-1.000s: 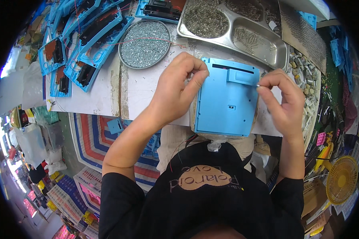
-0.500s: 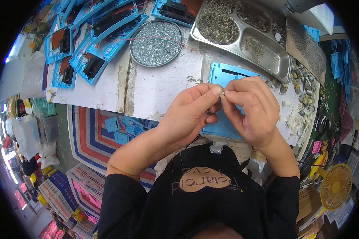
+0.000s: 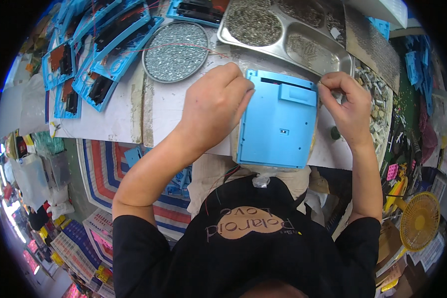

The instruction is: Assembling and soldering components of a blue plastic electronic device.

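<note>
White boards of the worktable (image 3: 111,119) are running across the upper half, scuffed and chipped along a rough seam. Below, a sheet (image 3: 102,169) is showing bent red, white and blue stripes. At the table's near edge, before the person's torso, a flat, smooth blue plastic casing (image 3: 273,114) is lying between the two hands, displaying a narrow dark slot, a raised oblong block and small round holes. The left hand (image 3: 216,102) is curling its fingers and thumb closely together at the casing's upper left edge; whether it is gripping anything, I cannot tell. The right hand (image 3: 346,102) is bringing thumb and forefinger nearly together by the upper right corner; anything pinched there is too small to make out. Beyond, a round dish (image 3: 164,78) is holding glinting silvery metal bits, and a shiny compartmented steel tray (image 3: 278,48) is carrying heaps of small, grainy pieces.
</note>
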Demonstrator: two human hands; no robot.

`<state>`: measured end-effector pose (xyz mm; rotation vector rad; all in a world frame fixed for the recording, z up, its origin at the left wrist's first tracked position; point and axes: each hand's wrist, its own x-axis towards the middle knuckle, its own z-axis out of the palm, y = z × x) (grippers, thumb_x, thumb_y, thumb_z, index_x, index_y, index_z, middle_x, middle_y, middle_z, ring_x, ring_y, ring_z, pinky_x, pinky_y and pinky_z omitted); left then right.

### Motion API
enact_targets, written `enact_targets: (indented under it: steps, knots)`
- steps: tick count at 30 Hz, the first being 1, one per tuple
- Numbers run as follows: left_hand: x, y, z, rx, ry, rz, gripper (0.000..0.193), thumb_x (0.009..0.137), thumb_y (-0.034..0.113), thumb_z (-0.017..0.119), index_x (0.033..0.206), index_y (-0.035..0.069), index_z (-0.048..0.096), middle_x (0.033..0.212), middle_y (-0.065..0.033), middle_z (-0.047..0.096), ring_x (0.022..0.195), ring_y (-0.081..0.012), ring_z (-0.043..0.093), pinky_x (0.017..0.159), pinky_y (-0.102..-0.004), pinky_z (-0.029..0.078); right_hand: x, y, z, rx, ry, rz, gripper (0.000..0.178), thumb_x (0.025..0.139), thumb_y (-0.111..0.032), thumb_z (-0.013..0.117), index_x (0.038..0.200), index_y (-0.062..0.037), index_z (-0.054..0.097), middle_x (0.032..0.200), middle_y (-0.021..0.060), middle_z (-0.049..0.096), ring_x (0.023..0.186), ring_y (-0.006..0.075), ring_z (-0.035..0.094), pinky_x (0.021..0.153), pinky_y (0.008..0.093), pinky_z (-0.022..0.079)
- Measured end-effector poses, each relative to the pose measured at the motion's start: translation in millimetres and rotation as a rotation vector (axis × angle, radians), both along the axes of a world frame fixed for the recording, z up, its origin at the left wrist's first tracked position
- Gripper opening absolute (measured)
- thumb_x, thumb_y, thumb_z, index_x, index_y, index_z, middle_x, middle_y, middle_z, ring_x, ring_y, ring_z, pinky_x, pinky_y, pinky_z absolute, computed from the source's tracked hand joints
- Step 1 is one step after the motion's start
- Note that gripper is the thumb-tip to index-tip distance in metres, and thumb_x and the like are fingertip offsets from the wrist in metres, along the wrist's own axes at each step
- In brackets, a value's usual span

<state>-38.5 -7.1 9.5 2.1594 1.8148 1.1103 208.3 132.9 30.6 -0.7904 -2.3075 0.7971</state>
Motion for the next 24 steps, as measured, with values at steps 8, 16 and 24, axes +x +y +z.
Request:
enact_targets:
  steps: [8, 16, 24]
  knots:
    - [-0.3, -4.6, 19.6, -0.103, 0.246, -0.040, 0.019, 0.080, 0.001, 0.075, 0.099, 0.002, 0.072, 0.085, -0.0100, 0.061, 0.076, -0.0282, 0.064, 0.067, -0.0380, 0.052, -4.6, 21.1, -2.5, 0.321, -0.089, 0.217, 0.015, 0.078, 0.000, 0.076, 0.085, -0.0023, 0.063, 0.084, 0.0092, 0.067, 0.076, 0.0250, 0.067, 0.067, 0.0338, 0.055]
    - [-5.6, -27.1, 18.4, -0.180, -0.020, 0.120, 0.022, 0.088, 0.003, 0.073, 0.110, 0.001, 0.074, 0.092, -0.0100, 0.065, 0.071, -0.0199, 0.062, 0.062, -0.0299, 0.050, -11.1, 44.4, 3.9, 0.442, -0.182, 0.477, 0.021, 0.073, -0.001, 0.077, 0.085, -0.0040, 0.060, 0.085, 0.0088, 0.065, 0.081, 0.0287, 0.064, 0.071, 0.0385, 0.054]
    - [-16.9, -35.2, 14.4, -0.177, -0.078, 0.142, 0.019, 0.088, 0.002, 0.073, 0.107, 0.001, 0.075, 0.091, -0.0088, 0.067, 0.069, -0.0160, 0.060, 0.061, -0.0281, 0.049, -9.9, 54.9, 8.1, 0.329, -0.168, 0.609, 0.019, 0.076, 0.005, 0.076, 0.090, -0.0010, 0.064, 0.093, 0.0112, 0.070, 0.081, 0.0276, 0.067, 0.073, 0.0352, 0.054]
